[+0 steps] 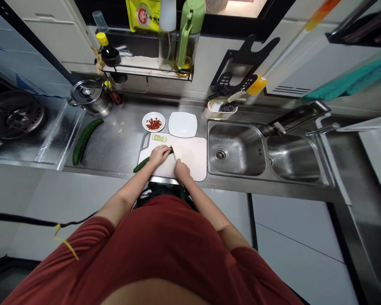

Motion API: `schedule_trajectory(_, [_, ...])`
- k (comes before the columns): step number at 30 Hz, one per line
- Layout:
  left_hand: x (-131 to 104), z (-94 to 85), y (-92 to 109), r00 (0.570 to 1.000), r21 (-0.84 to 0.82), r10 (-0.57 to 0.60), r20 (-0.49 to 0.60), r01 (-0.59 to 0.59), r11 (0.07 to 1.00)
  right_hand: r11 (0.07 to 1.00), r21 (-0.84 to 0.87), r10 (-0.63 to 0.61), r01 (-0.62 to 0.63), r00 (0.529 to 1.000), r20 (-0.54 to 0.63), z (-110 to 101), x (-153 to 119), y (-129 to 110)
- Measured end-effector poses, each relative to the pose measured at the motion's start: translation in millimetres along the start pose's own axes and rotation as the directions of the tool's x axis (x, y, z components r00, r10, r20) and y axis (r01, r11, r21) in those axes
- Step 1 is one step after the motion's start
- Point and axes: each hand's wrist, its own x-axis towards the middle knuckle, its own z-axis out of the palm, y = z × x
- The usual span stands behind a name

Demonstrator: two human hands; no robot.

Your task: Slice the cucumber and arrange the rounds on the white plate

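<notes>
On a white cutting board [195,159], my left hand [159,155] is wrapped over a dark green cucumber [141,164], whose cut end shows just past my fingertips. My right hand [182,170] grips a knife [174,155]; its narrow blade points away from me beside that cut end. Several pale green cucumber slices [159,138] lie in a row at the board's far left. Behind the board are a white plate with chopped red pieces [154,122] and a bare white square plate [182,124].
A whole cucumber [85,141] and two loose slices [121,127] lie on the left counter, near a lidded steel pot [91,98]. At right is a double sink [236,148]. A bottle rack [146,69] hangs behind; a white container [220,109] stands beside the sink.
</notes>
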Motion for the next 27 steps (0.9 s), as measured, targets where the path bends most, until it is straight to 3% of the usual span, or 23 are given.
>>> schedule_trajectory(10, [-1.3, -3.5, 3.8, 1.0, 0.006, 0.016, -0.009, -0.016, 1.0, 1.0, 0.025, -0.014, 0.014, 1.0, -0.013, -9.5, 17.0, -8.1])
schedule_trajectory(27, [-1.7, -2.6, 1.3, 0.999, 0.007, 0.047, -0.004, -0.047, 0.999, 1.0, 0.008, -0.001, 0.001, 1.0, 0.003, -1.6, -1.7, 0.1])
